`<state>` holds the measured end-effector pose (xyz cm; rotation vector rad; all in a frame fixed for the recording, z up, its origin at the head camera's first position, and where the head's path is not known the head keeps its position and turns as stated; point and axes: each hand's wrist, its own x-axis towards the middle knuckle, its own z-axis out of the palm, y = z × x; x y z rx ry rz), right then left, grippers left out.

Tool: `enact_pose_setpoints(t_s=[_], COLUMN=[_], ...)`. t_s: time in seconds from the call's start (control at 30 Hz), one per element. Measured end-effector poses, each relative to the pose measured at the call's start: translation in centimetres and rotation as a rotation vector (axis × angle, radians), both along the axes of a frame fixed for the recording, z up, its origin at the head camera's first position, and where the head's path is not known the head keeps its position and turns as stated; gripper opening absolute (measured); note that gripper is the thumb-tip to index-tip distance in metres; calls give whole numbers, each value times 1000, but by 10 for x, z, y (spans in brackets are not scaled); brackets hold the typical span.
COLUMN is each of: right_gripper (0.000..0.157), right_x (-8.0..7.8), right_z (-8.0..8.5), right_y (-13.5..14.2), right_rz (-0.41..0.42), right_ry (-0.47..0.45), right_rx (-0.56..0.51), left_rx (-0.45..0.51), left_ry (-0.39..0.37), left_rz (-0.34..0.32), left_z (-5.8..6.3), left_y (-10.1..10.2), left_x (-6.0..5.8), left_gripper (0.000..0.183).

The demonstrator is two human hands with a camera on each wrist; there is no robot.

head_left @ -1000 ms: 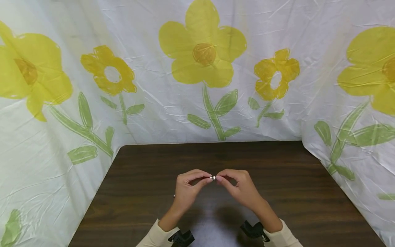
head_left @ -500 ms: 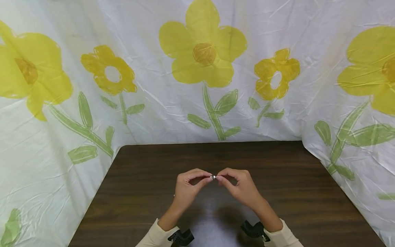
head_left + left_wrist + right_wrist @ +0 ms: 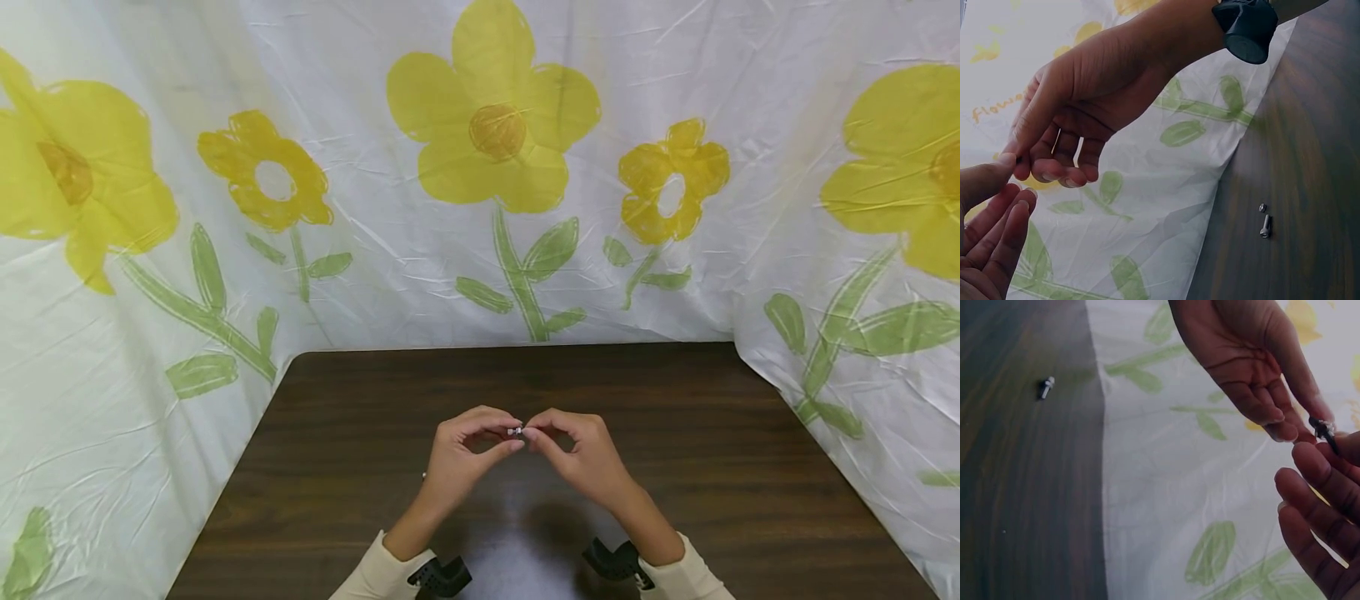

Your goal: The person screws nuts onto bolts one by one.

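In the head view my right hand (image 3: pixel 594 457) pinches a small bolt with a nut (image 3: pixel 514 432) between thumb and forefinger. My left hand (image 3: pixel 456 457) stands around its other end, thumb and forefinger spread apart. The right wrist view shows the bolt (image 3: pixel 1324 430) with dark ends and a silvery middle, close to the left thumb; whether they touch I cannot tell. Its left hand (image 3: pixel 1250 362) has loosely bent fingers. In the left wrist view the right hand (image 3: pixel 1079 100) mostly hides the bolt.
On the dark wooden table (image 3: pixel 360 392), a silver bolt (image 3: pixel 1265 227) lies beside a loose nut (image 3: pixel 1262 207) in the left wrist view. A white cloth (image 3: pixel 375 275) with yellow flowers hangs around the table's back and sides.
My left thumb and forefinger have parted from their pinch on the bolt, and the left hand has shifted slightly right. My right hand keeps its pinch in nearly the same place.
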<state>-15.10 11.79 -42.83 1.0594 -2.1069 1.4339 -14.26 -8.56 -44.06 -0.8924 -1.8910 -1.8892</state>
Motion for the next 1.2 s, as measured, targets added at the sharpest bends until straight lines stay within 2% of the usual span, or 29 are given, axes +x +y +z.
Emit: enact_pose_setpoints(t_s=[0.43,0.67,0.87,0.97,1.07,1.2], right_gripper=[20,24,25,25,24,25], right_x=[5,3,3,3,3,3], right_z=[1,-1,-1,-1,-1,-1], right_y=[-2,-4,-5,-6,-5,-5], right_rz=[24,49,45,29,11,-5], right_ry=[-3,60,76,74,69,59], right_rx=[-15,-30,-30,-29,-33,-39], left_rx=[-14,-53,-114,-88,-45,-13], left_ry=[-31,-75,-148,-175,-115,55], left_rz=[32,53,81,80,86,86], left_z=[1,2,1,0,0,-1], left_y=[0,0,-1,-1,-1,-2], left_x=[3,4,5,4,3,0], left_gripper=[13,5,20,19,7,32])
